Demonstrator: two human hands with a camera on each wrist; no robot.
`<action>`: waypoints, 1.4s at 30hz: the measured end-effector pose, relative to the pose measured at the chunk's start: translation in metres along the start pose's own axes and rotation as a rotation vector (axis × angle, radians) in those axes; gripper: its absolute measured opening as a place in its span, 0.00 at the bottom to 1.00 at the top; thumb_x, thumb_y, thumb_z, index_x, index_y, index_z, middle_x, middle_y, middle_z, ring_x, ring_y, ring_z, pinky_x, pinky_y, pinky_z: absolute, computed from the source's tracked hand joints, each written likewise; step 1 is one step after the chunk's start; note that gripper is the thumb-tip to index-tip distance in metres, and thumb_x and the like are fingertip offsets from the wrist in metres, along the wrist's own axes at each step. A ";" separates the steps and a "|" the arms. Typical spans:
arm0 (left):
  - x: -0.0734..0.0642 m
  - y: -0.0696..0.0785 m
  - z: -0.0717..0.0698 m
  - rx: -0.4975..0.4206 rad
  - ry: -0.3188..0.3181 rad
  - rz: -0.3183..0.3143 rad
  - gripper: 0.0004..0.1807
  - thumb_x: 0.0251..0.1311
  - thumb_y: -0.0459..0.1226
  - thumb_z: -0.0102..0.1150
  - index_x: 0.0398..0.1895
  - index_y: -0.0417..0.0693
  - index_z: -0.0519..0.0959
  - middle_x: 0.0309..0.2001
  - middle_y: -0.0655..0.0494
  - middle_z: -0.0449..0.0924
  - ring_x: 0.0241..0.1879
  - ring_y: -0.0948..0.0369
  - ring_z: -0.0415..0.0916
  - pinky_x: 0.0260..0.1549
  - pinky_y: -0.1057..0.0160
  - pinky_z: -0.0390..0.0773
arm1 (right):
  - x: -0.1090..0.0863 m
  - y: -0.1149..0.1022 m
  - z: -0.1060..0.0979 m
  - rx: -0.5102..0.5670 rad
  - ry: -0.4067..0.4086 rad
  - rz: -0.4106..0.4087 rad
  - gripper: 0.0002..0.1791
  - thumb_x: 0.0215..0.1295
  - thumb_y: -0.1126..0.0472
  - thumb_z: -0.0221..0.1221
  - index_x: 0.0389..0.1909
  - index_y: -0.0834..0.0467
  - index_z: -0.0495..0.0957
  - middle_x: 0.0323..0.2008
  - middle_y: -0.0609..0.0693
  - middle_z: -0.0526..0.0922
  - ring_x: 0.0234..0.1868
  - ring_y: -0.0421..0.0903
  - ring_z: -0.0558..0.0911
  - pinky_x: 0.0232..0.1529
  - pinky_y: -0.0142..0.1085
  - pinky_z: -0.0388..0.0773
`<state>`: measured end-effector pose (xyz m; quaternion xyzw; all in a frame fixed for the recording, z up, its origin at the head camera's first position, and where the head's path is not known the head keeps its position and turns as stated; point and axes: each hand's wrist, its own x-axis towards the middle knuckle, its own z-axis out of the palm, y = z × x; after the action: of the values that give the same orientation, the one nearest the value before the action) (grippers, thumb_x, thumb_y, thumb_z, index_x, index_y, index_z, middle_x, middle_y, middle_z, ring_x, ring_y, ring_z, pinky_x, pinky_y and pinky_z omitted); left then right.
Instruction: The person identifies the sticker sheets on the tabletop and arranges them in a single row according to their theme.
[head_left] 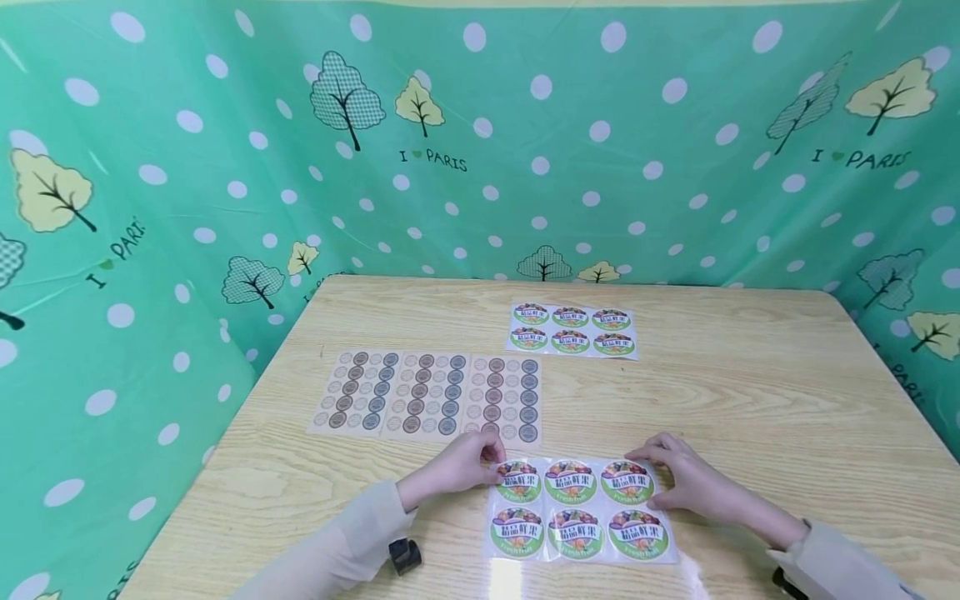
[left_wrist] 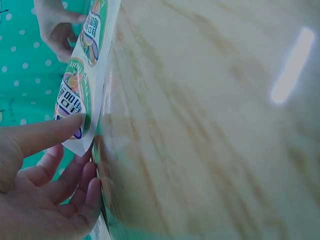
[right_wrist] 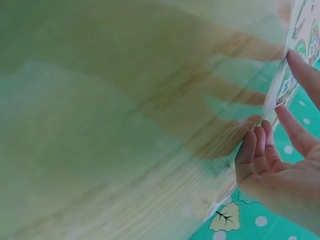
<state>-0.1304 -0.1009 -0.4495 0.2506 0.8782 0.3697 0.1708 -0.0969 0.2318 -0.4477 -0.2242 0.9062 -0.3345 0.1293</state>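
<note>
A sheet of round fruit stickers (head_left: 543, 533), green-rimmed with colourful fruit print, lies at the near middle of the table. At its far left corner my left hand (head_left: 467, 463) pinches the sheet; in the left wrist view the thumb (left_wrist: 60, 132) lies over the printed face and the other fingers curl beside the edge. My right hand (head_left: 693, 482) rests at the sheet's right side. Seen from the right wrist, its thumb (right_wrist: 305, 75) and forefinger (right_wrist: 295, 130) touch the edge, spread apart, while the other fingers rest on the tabletop.
A matching fruit sticker sheet (head_left: 572, 331) lies farther back. Left of centre, three sheets of small brown and grey round stickers (head_left: 427, 396) lie side by side on the wooden table (head_left: 750, 375). A green patterned curtain (head_left: 570, 200) surrounds the table's back and sides.
</note>
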 end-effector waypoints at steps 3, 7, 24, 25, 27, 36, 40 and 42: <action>0.000 0.000 -0.001 -0.012 -0.014 0.001 0.11 0.40 0.28 0.64 0.26 0.46 0.72 0.28 0.61 0.71 0.31 0.65 0.68 0.35 0.71 0.72 | 0.000 -0.001 0.000 0.006 0.008 0.000 0.30 0.39 0.61 0.67 0.48 0.62 0.73 0.42 0.51 0.67 0.45 0.53 0.66 0.43 0.47 0.68; -0.001 0.000 -0.002 -0.023 -0.026 0.005 0.11 0.40 0.28 0.63 0.26 0.46 0.72 0.28 0.61 0.71 0.31 0.65 0.68 0.35 0.71 0.72 | 0.000 -0.001 0.000 0.030 0.023 -0.001 0.29 0.37 0.61 0.67 0.46 0.61 0.73 0.42 0.51 0.69 0.45 0.53 0.67 0.45 0.52 0.67; -0.001 -0.005 -0.001 -0.102 -0.037 0.020 0.12 0.39 0.28 0.64 0.29 0.45 0.74 0.28 0.59 0.71 0.30 0.65 0.67 0.32 0.71 0.72 | -0.002 0.000 -0.002 0.146 0.037 0.045 0.21 0.43 0.67 0.64 0.41 0.62 0.71 0.39 0.51 0.73 0.41 0.49 0.72 0.42 0.36 0.73; -0.001 -0.006 -0.001 -0.112 -0.038 0.018 0.12 0.39 0.28 0.64 0.30 0.44 0.74 0.28 0.59 0.71 0.30 0.65 0.67 0.32 0.72 0.72 | -0.002 0.001 -0.002 0.160 0.033 0.053 0.20 0.44 0.67 0.63 0.41 0.62 0.71 0.38 0.51 0.74 0.39 0.47 0.72 0.40 0.36 0.74; 0.000 -0.006 -0.001 -0.134 -0.038 0.012 0.12 0.39 0.28 0.64 0.30 0.44 0.75 0.27 0.59 0.71 0.29 0.65 0.67 0.31 0.72 0.72 | -0.002 0.001 -0.002 0.187 0.027 0.067 0.19 0.45 0.67 0.62 0.41 0.63 0.71 0.36 0.51 0.74 0.37 0.43 0.72 0.37 0.31 0.73; 0.000 -0.007 -0.001 -0.178 -0.022 -0.035 0.13 0.41 0.28 0.64 0.34 0.42 0.77 0.27 0.59 0.72 0.26 0.66 0.67 0.27 0.73 0.72 | -0.003 0.002 -0.005 0.313 0.014 0.080 0.16 0.49 0.71 0.58 0.41 0.67 0.71 0.33 0.53 0.75 0.31 0.41 0.74 0.30 0.29 0.76; -0.001 -0.004 -0.002 -0.291 -0.025 -0.078 0.15 0.42 0.25 0.62 0.37 0.37 0.77 0.27 0.54 0.72 0.23 0.66 0.69 0.23 0.70 0.77 | -0.004 0.002 -0.004 0.327 0.009 0.086 0.15 0.51 0.71 0.57 0.41 0.68 0.71 0.34 0.55 0.75 0.31 0.40 0.75 0.28 0.30 0.77; -0.002 -0.002 -0.002 -0.355 -0.027 -0.109 0.16 0.42 0.24 0.61 0.39 0.35 0.77 0.27 0.51 0.74 0.21 0.65 0.71 0.21 0.68 0.78 | -0.004 0.003 -0.005 0.342 0.004 0.092 0.14 0.52 0.71 0.56 0.42 0.69 0.71 0.35 0.55 0.75 0.31 0.41 0.76 0.28 0.31 0.78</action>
<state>-0.1305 -0.1042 -0.4500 0.1737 0.8090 0.5058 0.2438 -0.0960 0.2380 -0.4457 -0.1565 0.8455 -0.4782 0.1787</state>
